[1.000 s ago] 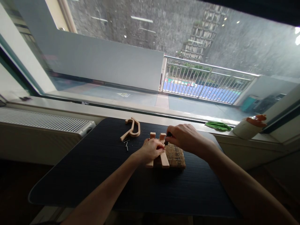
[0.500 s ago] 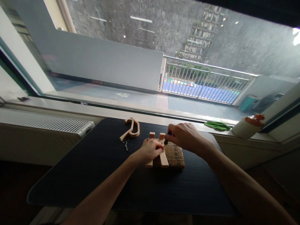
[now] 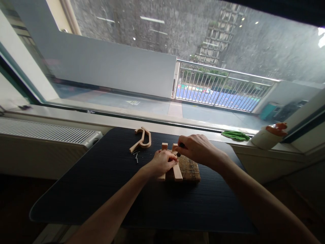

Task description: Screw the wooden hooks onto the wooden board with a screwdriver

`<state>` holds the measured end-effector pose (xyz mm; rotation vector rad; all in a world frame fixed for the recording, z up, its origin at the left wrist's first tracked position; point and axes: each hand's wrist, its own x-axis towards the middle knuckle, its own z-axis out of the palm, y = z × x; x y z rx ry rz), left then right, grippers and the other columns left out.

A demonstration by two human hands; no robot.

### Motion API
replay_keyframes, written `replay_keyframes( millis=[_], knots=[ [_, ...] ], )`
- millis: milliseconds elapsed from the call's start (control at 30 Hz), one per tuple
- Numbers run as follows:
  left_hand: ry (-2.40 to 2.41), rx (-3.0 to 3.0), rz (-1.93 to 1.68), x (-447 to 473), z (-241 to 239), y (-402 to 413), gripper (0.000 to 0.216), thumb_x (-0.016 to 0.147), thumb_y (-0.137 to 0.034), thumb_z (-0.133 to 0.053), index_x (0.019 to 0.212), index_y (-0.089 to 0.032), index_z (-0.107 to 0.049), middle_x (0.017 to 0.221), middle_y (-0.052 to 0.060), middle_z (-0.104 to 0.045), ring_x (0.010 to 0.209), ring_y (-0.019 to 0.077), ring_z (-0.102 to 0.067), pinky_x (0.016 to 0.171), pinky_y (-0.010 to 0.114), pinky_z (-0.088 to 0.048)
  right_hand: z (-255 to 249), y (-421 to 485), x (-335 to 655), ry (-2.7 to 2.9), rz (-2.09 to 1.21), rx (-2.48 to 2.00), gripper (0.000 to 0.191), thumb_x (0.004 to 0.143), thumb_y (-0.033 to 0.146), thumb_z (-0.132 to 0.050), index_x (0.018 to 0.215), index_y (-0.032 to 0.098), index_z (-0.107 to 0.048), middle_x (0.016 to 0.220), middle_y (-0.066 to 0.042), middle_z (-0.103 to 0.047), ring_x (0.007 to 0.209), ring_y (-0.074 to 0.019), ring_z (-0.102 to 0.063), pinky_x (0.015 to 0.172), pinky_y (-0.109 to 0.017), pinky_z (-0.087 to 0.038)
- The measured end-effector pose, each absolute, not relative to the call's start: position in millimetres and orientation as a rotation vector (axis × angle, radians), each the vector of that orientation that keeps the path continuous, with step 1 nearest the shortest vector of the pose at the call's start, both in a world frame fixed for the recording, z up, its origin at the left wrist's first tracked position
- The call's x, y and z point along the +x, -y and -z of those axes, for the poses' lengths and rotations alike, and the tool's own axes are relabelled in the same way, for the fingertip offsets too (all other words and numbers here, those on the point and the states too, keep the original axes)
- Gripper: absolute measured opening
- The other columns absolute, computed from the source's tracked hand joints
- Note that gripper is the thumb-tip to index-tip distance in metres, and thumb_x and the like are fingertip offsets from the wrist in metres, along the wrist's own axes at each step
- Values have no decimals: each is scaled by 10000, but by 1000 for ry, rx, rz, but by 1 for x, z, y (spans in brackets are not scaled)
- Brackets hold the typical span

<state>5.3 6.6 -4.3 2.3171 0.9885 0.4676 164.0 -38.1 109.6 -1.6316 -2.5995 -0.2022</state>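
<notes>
My right hand (image 3: 196, 146) is wrapped around the dark handle of a screwdriver (image 3: 178, 155). The tool points down at a pale wooden strip (image 3: 178, 173), its tip close to my left fingertips. My left hand (image 3: 162, 162) is closed and presses on that strip near its middle; whether a screw is pinched there is too small to make out. Parallel to it on the left lies a second wooden strip (image 3: 165, 146), mostly covered by my left hand. Both strips rest across a brown, printed block that looks wrapped in tape (image 3: 190, 169).
Curved wooden pieces (image 3: 148, 146) lie at the back left of the black table (image 3: 101, 189), with several loose screws (image 3: 136, 158) before them. Behind the table are a windowsill with a green cloth (image 3: 235, 135) and a white container (image 3: 265, 138). A radiator (image 3: 50, 132) stands left.
My right hand has shifted slightly left and turned about the screwdriver handle. My left hand and the wooden strips have stayed in place.
</notes>
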Motion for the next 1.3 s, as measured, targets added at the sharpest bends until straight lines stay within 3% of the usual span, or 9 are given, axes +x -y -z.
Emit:
replay_keyframes(
  millis=[167, 467, 667, 933, 1167, 1300],
  knots=[
    [-968, 2314, -478, 4, 5, -7, 202, 808, -301, -501, 810, -227, -689, 855, -8, -688, 883, 165, -569, 792, 261, -372, -115, 41, 169, 2663, 61, -1561, 260, 861, 275, -426, 1080, 273, -566, 781, 5, -650, 623, -117, -542, 531, -230, -239],
    [-974, 2302, -456, 5, 1, -6, 206, 803, -285, -497, 815, -231, -695, 877, -10, -693, 904, 174, -564, 803, 267, -375, -111, 38, 168, 2578, 231, -1637, 343, 861, 475, -410, 839, 195, -607, 648, -23, -618, 542, -127, -510, 497, -245, -216],
    [-958, 2305, -467, 4, 4, -7, 212, 806, -290, -487, 791, -225, -689, 827, -14, -689, 870, 168, -566, 793, 267, -375, -112, 39, 172, 2639, 87, -1511, 221, 848, 261, -441, 1004, 262, -598, 774, 5, -651, 644, -115, -550, 531, -225, -249],
    [-940, 2299, -483, 4, 6, -8, 223, 804, -237, -475, 798, -241, -697, 849, -23, -686, 881, 159, -567, 799, 253, -380, -112, 38, 166, 2587, 186, -1707, 408, 871, 499, -380, 861, 175, -628, 695, -52, -636, 568, -135, -533, 505, -246, -228],
    [-988, 2300, -469, 5, 8, -8, 226, 806, -238, -474, 804, -243, -700, 857, -18, -686, 909, 167, -563, 812, 255, -386, -117, 42, 170, 2662, -60, -1603, 257, 852, 282, -443, 1053, 263, -602, 797, -2, -656, 657, -116, -555, 553, -221, -267],
    [-993, 2298, -469, 6, 9, -9, 225, 801, -239, -478, 818, -242, -702, 875, -18, -690, 916, 169, -566, 810, 255, -387, -115, 41, 170, 2650, 50, -1668, 272, 864, 368, -427, 954, 210, -630, 754, -32, -649, 637, -135, -553, 535, -237, -256]
  ],
)
